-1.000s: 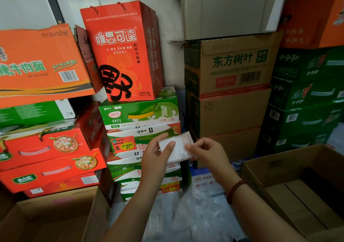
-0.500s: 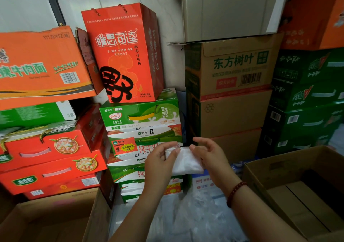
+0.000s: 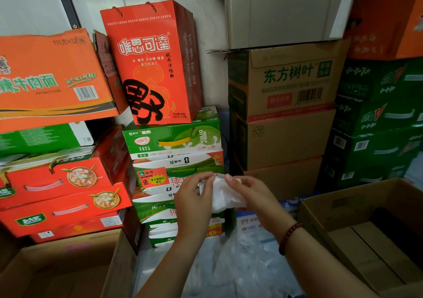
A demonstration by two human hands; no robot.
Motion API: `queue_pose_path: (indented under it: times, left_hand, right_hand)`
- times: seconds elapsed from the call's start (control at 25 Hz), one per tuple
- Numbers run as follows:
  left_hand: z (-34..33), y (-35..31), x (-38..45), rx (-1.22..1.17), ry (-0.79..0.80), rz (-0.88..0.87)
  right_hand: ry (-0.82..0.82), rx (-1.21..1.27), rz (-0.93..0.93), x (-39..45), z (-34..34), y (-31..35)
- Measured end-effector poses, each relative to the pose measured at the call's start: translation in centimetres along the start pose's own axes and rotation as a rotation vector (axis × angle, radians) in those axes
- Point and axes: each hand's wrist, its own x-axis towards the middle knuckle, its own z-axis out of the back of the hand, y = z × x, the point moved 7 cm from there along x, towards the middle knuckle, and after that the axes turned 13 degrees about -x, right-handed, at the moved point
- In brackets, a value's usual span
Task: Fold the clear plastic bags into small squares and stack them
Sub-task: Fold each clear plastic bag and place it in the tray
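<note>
Here, your two hands meet mid-air, chest height, w/ one folded plastic bag [image 3: 225, 194] between them. Left hand [image 3: 194, 197]: grip closed on the bag's left edge, thumb & fingertips curled over its top corner. Right hand [image 3: 249, 194]: grip pinching the right edge, fingers bent round it; a red bead bracelet [image 3: 289, 237] sits on that wrist. The bag is already a small, whitish, roughly square packet, tilted so its long axis runs from upper left down to lower right. It lies directly between the grips, touching both; neither hand is clearly nearer. Judging by its size, folding looks nearly done, maybe one more crease or just a squeeze flat.

Below the hands, nearer you, a loose heap of clear bags [image 3: 240, 265] lies on the floor, still unfolded. No stack of finished squares is visible, so I can't tell where this one goes. An open brown carton [image 3: 366, 233] stands to your right, another open carton [image 3: 68, 263] to your left; both are near. Behind the hands, stacked milk boxes [image 3: 174, 142] stand close. Nothing sits between the hands & the cartons.
</note>
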Motion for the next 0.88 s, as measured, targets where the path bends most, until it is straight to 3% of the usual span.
queue_pose_path:
  times: [0.08,0.24,0.48,0.56,0.72,0.8,0.88]
  left_hand:
    - [-0.1,-0.2,-0.2,0.033,0.001,-0.041]
    - [-0.8,-0.7,-0.5,0.058,0.037,-0.095]
    - [-0.1,-0.6,-0.1,-0.084,-0.030,0.063]
    - [-0.2,-0.1,-0.2,-0.104,-0.019,0.204]
    - [-3.0,2.6,-2.2,-0.478,0.219,0.813]
    - [-3.8,2.8,-3.0,-0.609,0.259,0.900]
    - [-3.8,2.7,-3.0,-0.644,0.216,0.881]
  right_hand:
    - [0.002,-0.014,0.026,-0.2,-0.4,0.1]
    - [-0.164,-0.138,0.134,-0.3,-0.2,0.5]
    - [-0.319,-0.212,0.303,-0.8,0.6,1.8]
    - [-0.339,-0.211,0.333,-0.9,0.9,1.9]
    - [-0.387,-0.250,0.379,-1.2,1.4,2.1]
    - [-0.412,-0.263,0.401,-1.4,1.2,2.2]
    - [-0.429,-0.283,0.408,-1.6,0.9,2.3]
